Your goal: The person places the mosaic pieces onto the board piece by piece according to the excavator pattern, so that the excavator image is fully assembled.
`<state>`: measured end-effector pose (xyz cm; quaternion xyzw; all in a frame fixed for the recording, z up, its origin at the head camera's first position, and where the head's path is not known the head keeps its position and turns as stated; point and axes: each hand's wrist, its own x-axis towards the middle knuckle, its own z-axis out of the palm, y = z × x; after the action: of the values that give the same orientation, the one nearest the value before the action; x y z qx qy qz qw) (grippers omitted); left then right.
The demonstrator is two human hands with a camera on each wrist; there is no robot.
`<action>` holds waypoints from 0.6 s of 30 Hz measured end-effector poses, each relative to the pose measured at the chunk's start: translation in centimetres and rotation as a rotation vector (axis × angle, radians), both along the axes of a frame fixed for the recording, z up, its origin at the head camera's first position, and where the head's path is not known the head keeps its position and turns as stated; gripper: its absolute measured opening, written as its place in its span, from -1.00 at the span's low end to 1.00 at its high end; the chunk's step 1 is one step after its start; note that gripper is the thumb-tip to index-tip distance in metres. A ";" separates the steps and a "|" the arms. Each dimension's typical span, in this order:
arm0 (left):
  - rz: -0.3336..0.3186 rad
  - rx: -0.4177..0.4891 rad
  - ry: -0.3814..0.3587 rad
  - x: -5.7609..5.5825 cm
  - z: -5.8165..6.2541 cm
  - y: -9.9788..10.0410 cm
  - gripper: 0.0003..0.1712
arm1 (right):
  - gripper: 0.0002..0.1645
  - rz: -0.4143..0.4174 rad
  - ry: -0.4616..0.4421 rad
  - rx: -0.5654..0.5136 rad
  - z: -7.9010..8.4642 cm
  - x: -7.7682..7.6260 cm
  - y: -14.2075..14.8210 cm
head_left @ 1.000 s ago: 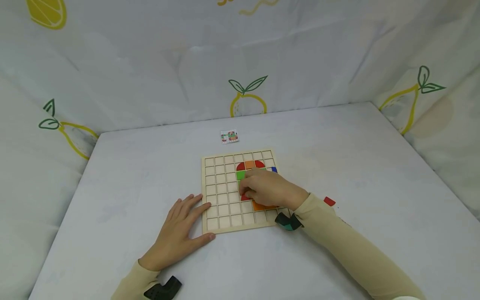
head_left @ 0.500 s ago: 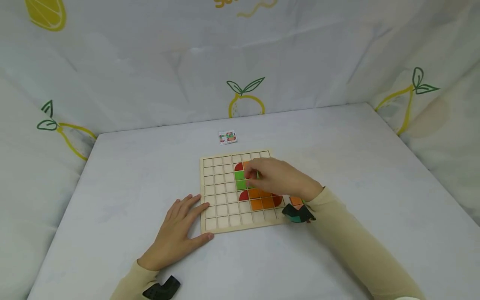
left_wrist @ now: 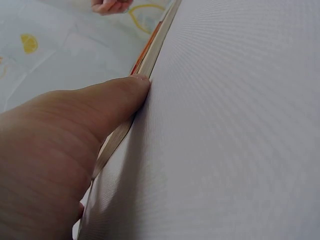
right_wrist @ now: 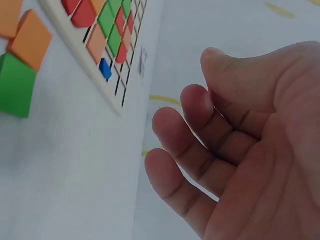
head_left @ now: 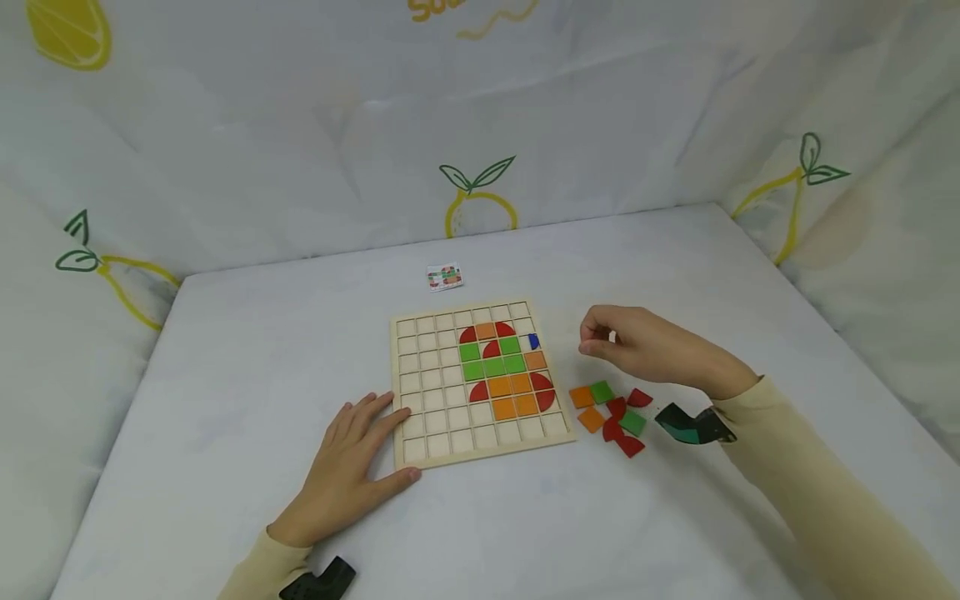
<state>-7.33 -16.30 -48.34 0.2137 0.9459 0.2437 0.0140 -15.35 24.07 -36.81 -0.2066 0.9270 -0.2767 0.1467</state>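
A wooden grid board (head_left: 442,417) lies on the table with red, orange and green tiles set in its right half. One of these is a red tile (head_left: 545,400) near the right edge, and a small blue piece (head_left: 533,342) sits higher up. My left hand (head_left: 341,471) rests at the board's lower left corner, fingers spread over its left edge and thumb at the front edge. In the left wrist view the thumb (left_wrist: 115,102) touches the board's side. My right hand (head_left: 637,346) hovers right of the board, fingers loosely curled, holding nothing in the right wrist view.
Loose tiles lie right of the board: orange squares (head_left: 591,419), green squares (head_left: 632,422) and several red rounded pieces (head_left: 630,447). Behind the board lies a small printed card (head_left: 445,277). A white cloth wall (head_left: 300,150) with lemon drawings stands around the table.
My right hand has lifted off the board and moved right, uncovering the tiles and the loose pile. A red rounded tile now shows beneath where it was. The left hand stays at the corner.
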 end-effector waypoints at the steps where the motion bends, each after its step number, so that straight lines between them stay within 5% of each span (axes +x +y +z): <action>1: 0.003 0.000 0.000 0.1 0.0 -0.1 -0.11 | -0.93 -0.007 -0.005 0.003 0.0 0.2 0.4; 11: 0.003 0.006 0.011 0.1 -0.1 -0.2 -0.11 | -0.81 -0.018 -0.086 0.138 -1.4 2.1 4.1; 18: -0.003 0.013 0.018 0.1 -0.4 0.0 -0.09 | -0.62 -0.018 -0.060 0.196 -2.5 3.9 5.3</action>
<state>-7.24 -16.30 -48.76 0.2174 0.9441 0.2479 0.0046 -11.48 29.35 -39.26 -0.1745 0.9465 -0.1920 0.1916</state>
